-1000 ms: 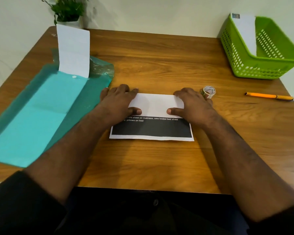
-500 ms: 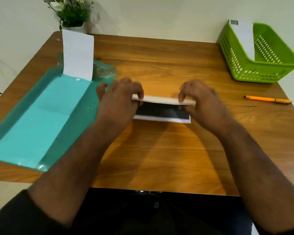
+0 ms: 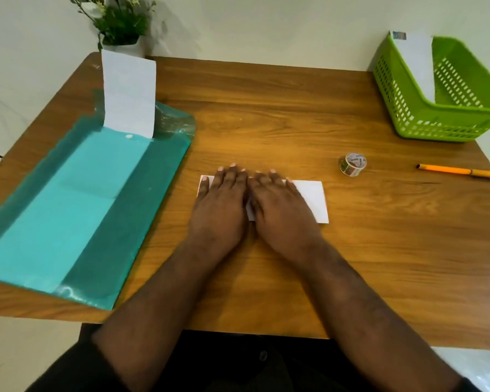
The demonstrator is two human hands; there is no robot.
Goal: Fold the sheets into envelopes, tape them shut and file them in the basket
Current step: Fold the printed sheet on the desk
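Note:
A folded white sheet (image 3: 313,199) lies flat in the middle of the wooden table (image 3: 266,114). My left hand (image 3: 221,202) and my right hand (image 3: 280,207) rest palm-down on it side by side, fingers spread, covering its left and middle part. Only its right end and a sliver of its left edge show. A small roll of tape (image 3: 352,164) stands to the right of the sheet. The green basket (image 3: 419,120) sits at the far right corner with one white folded sheet (image 3: 416,60) leaning inside it.
A teal plastic folder (image 3: 77,210) lies along the left side, a white sheet (image 3: 129,94) sticking out of its far end. An orange pen (image 3: 458,171) lies at the right edge. A potted plant (image 3: 119,21) stands at the back left.
The dark printed flap has been folded under white paper; the sheet now lies flat and all white. Both hands moved together onto its middle, pressing down. The tape roll is uncovered.

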